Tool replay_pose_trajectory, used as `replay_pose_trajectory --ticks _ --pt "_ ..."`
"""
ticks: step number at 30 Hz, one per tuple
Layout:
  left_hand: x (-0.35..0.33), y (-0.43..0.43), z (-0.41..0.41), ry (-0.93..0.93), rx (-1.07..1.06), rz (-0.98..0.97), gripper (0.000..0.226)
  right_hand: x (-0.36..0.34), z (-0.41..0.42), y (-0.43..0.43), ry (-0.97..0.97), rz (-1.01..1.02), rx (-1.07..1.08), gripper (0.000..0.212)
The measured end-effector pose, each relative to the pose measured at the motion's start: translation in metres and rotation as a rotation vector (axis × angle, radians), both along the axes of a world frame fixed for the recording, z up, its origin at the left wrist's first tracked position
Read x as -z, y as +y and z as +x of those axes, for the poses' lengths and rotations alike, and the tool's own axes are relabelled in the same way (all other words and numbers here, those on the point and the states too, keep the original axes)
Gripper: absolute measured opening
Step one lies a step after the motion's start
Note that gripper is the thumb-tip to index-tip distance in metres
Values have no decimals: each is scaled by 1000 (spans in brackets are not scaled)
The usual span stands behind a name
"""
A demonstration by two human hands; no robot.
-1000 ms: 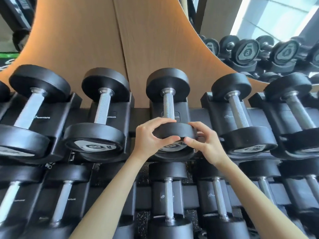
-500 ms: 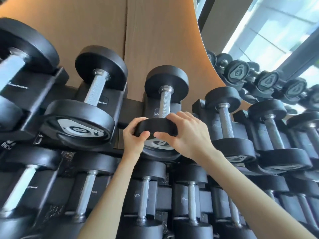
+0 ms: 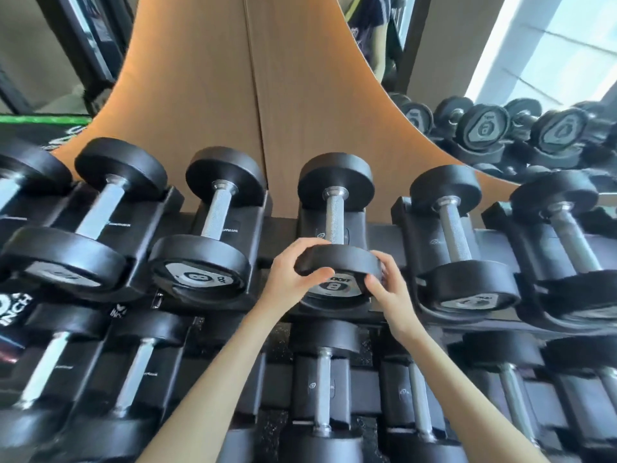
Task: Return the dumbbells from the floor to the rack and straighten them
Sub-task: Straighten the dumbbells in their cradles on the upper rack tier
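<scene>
Hands grip the near head of one dumbbell (image 3: pixel 335 235) on the top tier of the rack (image 3: pixel 384 237). The left hand (image 3: pixel 288 279) wraps the head's left edge, thumb across the lower rim and fingers over the top; the right hand (image 3: pixel 389 289) clamps the right edge the same way. Both are closed on the head, not on the handle.

Compared with half a second ago, the right hand has slid from on top of the head to its right side, so the grip is now even on both flanks. The view has also swung back from a slant to nearly square-on, and the dumbbell's handle now runs straight up the middle of its cradle, far head centred against the wooden panel (image 3: pixel 217 105).

That suggests the straightening of this one is nearly finished: it sits in its slot, in line with its neighbours, the one on the left (image 3: pixel 213 235) and the one on the right (image 3: pixel 457 245). The printed end cap looks turned off level, though blur makes that hard to judge, so a small twist may remain. No dumbbell on the floor is in view, and the lower tier looks filled where it shows.
</scene>
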State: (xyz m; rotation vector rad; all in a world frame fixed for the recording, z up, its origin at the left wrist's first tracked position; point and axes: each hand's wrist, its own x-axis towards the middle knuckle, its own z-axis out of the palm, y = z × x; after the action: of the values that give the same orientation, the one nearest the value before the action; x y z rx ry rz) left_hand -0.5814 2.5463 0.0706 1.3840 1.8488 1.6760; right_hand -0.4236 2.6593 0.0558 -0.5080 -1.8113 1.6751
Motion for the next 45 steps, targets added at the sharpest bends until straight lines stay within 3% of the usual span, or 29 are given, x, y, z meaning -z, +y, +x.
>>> replay_pose_trajectory --ticks 4,7,11,20,25,30,33,38,42,45 --pt "8 11 8 -7 -130 113 42 16 -1 1 14 -14 17 45" --pt "15 10 4 -82 -161 126 35 12 -6 3 9 17 -20 38" --pt "18 7 0 -149 -183 177 46 -2 -10 10 -41 105 -87 28" --pt "31 6 -1 -270 -222 227 40 -20 -18 13 -323 478 -49 44" --pt "27 14 7 -205 -211 221 44 -6 -6 17 -198 305 -25 36" --pt "25 12 7 -184 -208 200 41 -7 -2 9 -198 225 -15 43" --pt "22 4 9 -126 -198 118 38 -13 0 2 -236 236 -19 37" --pt "14 -38 6 40 -159 -62 49 -31 2 -18 -307 404 61 58" --pt "0 -97 -18 353 -244 -78 48 -47 -13 -50 -211 605 120 51" --pt "-19 -134 -51 586 -327 35 42 -50 -39 -76 -167 698 128 45"
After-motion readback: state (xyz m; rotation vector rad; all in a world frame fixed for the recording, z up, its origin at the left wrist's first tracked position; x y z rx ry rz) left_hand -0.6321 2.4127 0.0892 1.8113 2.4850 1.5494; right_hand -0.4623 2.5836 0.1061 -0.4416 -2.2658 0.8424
